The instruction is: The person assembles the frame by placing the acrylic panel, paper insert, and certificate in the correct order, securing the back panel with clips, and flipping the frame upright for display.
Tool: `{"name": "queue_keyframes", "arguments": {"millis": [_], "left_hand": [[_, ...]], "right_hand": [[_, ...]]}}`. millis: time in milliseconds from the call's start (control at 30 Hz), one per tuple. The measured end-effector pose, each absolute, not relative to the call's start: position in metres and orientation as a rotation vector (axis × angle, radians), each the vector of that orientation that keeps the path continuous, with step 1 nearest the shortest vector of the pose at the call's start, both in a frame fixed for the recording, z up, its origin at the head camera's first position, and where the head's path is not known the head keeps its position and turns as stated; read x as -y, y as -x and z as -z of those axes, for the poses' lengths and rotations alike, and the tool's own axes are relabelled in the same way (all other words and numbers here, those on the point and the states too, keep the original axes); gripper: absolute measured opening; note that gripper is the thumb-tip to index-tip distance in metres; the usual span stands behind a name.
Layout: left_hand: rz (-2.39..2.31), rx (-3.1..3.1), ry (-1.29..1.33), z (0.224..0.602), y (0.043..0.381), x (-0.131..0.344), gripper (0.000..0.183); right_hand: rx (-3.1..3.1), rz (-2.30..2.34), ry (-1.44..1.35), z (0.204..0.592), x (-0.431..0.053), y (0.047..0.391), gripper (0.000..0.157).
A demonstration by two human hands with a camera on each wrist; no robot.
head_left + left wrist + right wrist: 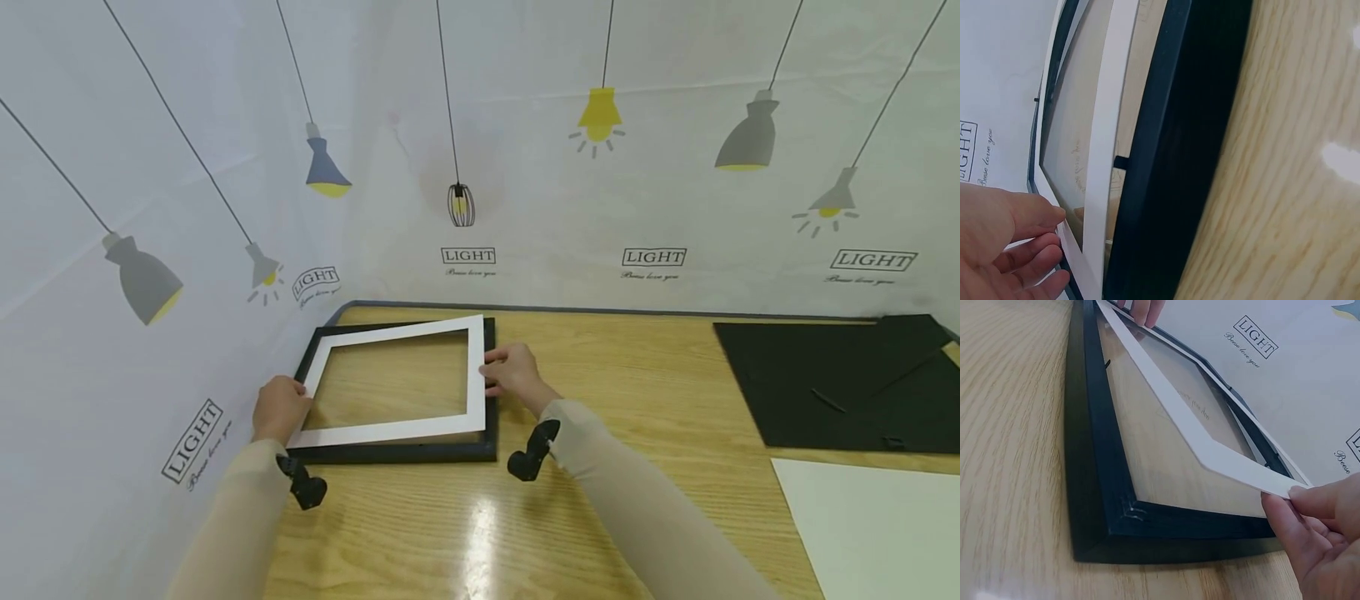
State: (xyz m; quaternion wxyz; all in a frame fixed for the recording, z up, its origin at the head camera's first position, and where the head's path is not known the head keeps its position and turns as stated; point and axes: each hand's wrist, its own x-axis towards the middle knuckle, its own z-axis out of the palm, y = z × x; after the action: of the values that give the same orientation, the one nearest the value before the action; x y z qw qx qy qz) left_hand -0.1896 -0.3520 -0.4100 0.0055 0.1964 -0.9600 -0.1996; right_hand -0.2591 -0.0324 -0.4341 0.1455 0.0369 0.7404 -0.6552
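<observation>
A white picture mat (476, 375) with a rectangular opening is held over a black picture frame (420, 452) that lies on the table. My left hand (281, 408) pinches the mat's left edge between thumb and fingers. On the opposite side, my right hand (516, 373) pinches the right edge. In the right wrist view the mat (1169, 406) is tilted, its right end raised above the frame (1107, 456). Small dark tabs stick out from the frame's inner edge, one tab (1121, 162) showing in the left wrist view. Clear glazing seems to lie inside the frame.
A black backing board (832, 383) lies at the far right of the wooden table (630, 358). Nearer, a white sheet (877, 517) lies below it. A wall (540, 183) printed with lamps borders the table behind and on the left, close to the frame.
</observation>
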Motion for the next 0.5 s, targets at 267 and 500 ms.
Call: {"name": "queue_keyframes", "arguments": {"millis": [267, 500], "left_hand": [[0.624, 2.985, -0.608, 0.4105, 0.1888, 0.3537, 0.030], [0.593, 2.975, -0.611, 0.4116, 0.1901, 0.3559, 0.032]], "right_hand": [[-2.161, 1.874, -0.070, 0.4349, 0.0321, 0.2589, 0.026], [-2.246, 1.784, -0.041, 0.4364, 0.0314, 0.2597, 0.025]]}}
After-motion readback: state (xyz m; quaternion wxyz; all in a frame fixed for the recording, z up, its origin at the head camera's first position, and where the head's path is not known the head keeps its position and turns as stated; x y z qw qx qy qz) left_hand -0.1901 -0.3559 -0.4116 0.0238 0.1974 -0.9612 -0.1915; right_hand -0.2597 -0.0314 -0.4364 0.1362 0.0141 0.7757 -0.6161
